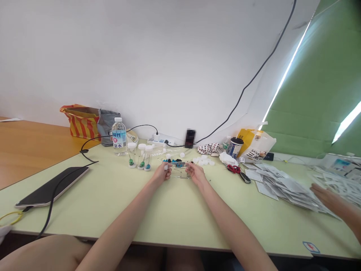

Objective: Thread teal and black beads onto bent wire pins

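Note:
Near the middle of the table, my left hand (pixel 163 172) and my right hand (pixel 196 172) face each other with fingers pinched. Between them lies a slim see-through piece, apparently a clear tube (pixel 177 164), with one end at each hand; its details are too small to tell. Blue and black small parts (pixel 172 160) lie just behind it. Thin metal wire pieces (pixel 180 176) rest on the table below my fingers. To the left stand three upright clear tubes (pixel 141 160) with white caps, holding green or blue parts. White caps (pixel 203 161) lie to the right.
A water bottle (pixel 119 137) and a tablet-like slab (pixel 53 186) with a cable are on the left. Red-handled scissors (pixel 233 169), a dark cup (pixel 235 146) and stacked white sheets (pixel 282 186) sit right. Another person's hand (pixel 328 195) reaches in at the right edge.

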{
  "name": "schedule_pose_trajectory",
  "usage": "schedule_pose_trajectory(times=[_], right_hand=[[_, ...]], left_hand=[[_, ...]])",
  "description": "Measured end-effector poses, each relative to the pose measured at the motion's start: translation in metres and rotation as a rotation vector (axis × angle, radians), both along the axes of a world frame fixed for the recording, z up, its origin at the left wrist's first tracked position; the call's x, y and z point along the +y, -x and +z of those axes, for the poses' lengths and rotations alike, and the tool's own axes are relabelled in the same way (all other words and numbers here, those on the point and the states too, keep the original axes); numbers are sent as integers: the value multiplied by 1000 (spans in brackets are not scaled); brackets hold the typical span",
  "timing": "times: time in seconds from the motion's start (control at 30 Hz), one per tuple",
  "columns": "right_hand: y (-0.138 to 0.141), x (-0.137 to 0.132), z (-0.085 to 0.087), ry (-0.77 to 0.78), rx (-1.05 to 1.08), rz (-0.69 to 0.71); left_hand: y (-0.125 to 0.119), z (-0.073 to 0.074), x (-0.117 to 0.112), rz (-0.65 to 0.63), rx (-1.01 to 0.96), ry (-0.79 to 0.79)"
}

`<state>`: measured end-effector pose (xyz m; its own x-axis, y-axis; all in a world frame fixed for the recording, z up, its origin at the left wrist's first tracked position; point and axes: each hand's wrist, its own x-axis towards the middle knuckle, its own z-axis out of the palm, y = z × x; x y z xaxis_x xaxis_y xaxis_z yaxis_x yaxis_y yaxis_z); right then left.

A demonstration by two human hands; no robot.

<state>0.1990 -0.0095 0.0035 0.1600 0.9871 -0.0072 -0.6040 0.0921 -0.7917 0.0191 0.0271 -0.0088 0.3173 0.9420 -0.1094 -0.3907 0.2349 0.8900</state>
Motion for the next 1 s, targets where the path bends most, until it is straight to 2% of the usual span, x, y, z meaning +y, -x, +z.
schedule_pose_trajectory(times=[0.1, 0.3, 0.37, 0.6, 0.83, 0.93, 1.0], right_hand=[[-1, -3, 1, -10, -43, 73], [-4, -9, 6, -8, -191, 365], [-4, -10, 6, -4, -223, 399], [0, -14, 7, 23, -397, 332], [4, -12, 3, 18, -493, 228], [4, -11, 3, -13, -463, 219], [3, -10, 6, -34, -389, 214]], left_hand=[[1, 3, -1, 29, 8, -8], [8, 11, -3, 77, 11, -37], [8, 12, -5, 73, 28, -55], [2, 17, -17, -40, 221, -165], [4, 16, -23, -124, 266, -276], [5, 19, -23, -127, 239, -262], [6, 22, -22, -91, 199, -194]])
